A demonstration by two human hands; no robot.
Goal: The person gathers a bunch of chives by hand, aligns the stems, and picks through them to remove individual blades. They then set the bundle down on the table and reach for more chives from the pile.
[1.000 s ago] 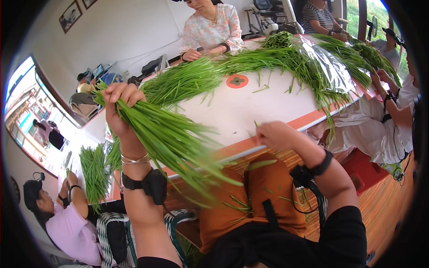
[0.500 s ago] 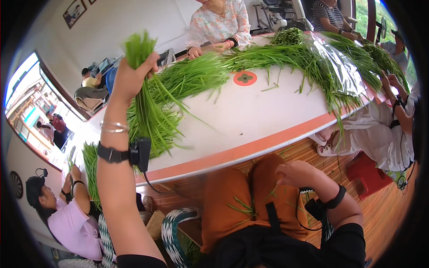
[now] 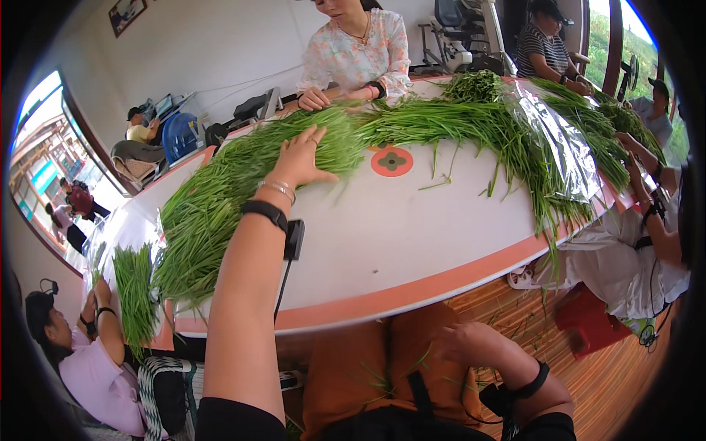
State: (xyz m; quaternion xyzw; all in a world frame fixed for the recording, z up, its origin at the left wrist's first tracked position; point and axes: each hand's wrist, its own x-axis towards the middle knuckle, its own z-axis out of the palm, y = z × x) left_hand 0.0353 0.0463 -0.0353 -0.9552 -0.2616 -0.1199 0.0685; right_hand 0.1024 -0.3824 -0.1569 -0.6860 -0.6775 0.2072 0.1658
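My left hand (image 3: 300,158) reaches over the table with its fingers spread, at the right part of a long heap of green chives (image 3: 213,198). Nothing is gripped in it; the chives by its fingertips are blurred. Above my lap, at the table's near edge, my right hand (image 3: 465,342) is curled closed. Its fingertips point down and are slightly smeared, so anything in them cannot be made out. A few loose green blades (image 3: 379,378) lie on my orange trousers (image 3: 346,360).
Across the white table (image 3: 412,220) a person in a flowered blouse (image 3: 360,55) rests both hands by the chives. More chives (image 3: 448,121) and a clear plastic sheet (image 3: 559,147) lie to the right. People sit at both ends. A red stool (image 3: 588,316) stands on the floor.
My left hand has let go of the chive bunch it held up, and has come down and right onto the heap. My right hand stays curled over my lap.
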